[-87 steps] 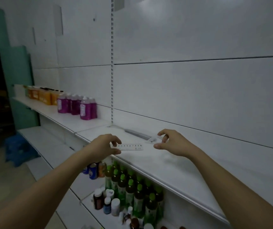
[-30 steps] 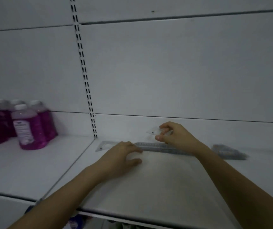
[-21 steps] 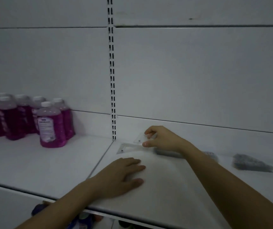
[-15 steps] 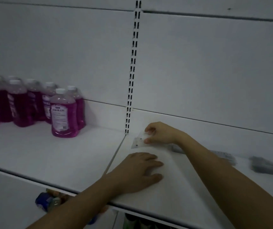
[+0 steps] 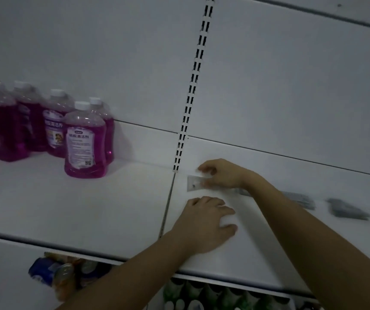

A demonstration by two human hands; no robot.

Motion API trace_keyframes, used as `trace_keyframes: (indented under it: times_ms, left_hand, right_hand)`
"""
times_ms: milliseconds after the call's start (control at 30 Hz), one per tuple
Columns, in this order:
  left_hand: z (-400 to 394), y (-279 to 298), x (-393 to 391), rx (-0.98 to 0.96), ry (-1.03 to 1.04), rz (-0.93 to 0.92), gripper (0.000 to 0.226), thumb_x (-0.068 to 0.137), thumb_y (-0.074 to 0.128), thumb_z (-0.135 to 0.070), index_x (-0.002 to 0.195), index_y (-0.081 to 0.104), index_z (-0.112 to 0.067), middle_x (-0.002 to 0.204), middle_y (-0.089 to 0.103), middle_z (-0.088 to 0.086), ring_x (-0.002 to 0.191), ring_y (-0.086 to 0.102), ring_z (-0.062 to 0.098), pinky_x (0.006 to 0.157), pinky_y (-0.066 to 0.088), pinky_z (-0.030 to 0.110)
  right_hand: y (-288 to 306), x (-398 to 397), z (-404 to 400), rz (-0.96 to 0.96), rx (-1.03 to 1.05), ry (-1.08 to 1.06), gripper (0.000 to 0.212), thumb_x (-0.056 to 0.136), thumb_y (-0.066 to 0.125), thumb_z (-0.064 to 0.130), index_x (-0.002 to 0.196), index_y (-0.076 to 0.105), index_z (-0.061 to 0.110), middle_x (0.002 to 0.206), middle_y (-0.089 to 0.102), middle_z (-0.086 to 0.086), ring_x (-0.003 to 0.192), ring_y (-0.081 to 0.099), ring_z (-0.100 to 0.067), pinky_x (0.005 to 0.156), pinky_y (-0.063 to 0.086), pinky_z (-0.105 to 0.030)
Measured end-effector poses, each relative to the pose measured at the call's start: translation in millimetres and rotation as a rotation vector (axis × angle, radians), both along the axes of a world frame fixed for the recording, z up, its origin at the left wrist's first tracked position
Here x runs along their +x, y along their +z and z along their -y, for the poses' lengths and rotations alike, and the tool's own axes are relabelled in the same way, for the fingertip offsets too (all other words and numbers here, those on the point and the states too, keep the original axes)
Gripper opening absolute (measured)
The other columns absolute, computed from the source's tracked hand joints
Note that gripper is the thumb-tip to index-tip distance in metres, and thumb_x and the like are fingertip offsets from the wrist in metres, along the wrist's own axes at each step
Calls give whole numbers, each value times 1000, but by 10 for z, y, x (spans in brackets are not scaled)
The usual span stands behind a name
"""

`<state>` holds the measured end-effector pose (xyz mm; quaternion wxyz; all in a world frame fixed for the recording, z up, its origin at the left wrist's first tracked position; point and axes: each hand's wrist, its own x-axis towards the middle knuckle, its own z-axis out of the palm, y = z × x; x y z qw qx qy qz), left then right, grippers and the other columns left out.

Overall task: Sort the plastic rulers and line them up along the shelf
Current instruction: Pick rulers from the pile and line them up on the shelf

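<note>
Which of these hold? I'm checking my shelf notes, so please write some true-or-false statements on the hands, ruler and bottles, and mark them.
1. The right hand holds a clear ruler at the back of the shelf. True.
2. The left hand grips a ruler. False: it rests flat on the shelf.
3. The purple bottles stand left of both hands. True.
4. The bottles lie toppled. False: they stand upright.

Left hand [image 5: 206, 222] flat, fingers spread; right hand [image 5: 221, 174] farther forward, fingers curled in a pinch.
</note>
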<state>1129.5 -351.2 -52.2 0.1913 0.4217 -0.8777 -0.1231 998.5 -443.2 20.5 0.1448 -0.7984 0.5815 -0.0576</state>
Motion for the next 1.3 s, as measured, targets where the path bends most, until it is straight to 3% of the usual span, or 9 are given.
trace_keyframes:
  times_ms: [267,533,733,900,1200,1300]
  left_hand:
    - [-28,5,-30,-5,3,28,49,93,38,-55,136,48,-35,140,46,-9,126,43,14,109,28,32]
    - [-249,273,-528,85,140,147,56,93,37,-59,142,41,-31,146,41,0,132,39,21,107,34,40]
    - [-890,372,-1633,42,52,167,57,92,35,-62,140,44,-32,144,44,-2,130,41,21,106,35,41]
    - [-1592,436,-2861,40,-74,141,57,91,37,-63,138,46,-33,142,47,-2,129,43,21,105,36,42]
    - [-2776,484,-4788,82,-336,122,49,90,43,-56,126,58,-26,130,55,3,120,49,25,97,41,40]
    - [-2990,527,-5326,42,-384,126,50,90,43,-56,130,56,-28,135,52,2,124,48,24,100,41,40]
  right_hand:
    - [-27,-368,-541,172,-141,-206,33,94,59,34,124,59,20,118,60,1,97,56,-13,87,42,-25]
    - [-86,-1126,-1446,217,-182,-349,28,97,50,36,119,61,22,118,61,3,97,56,-12,82,43,-26]
    - [-116,-2091,-2360,147,-170,-483,40,95,46,49,124,59,25,126,60,5,107,57,-14,96,46,-36]
    - [-100,-3129,-3397,87,-169,-639,46,94,44,51,129,56,24,129,58,2,111,55,-16,96,46,-38]
    - [-143,-4908,-5028,-7,-169,-941,41,98,47,33,133,53,15,134,56,-7,117,55,-22,95,45,-31]
    - [-193,-5371,-5346,20,-191,-1022,40,98,47,34,132,54,15,132,56,-6,114,56,-21,93,47,-34]
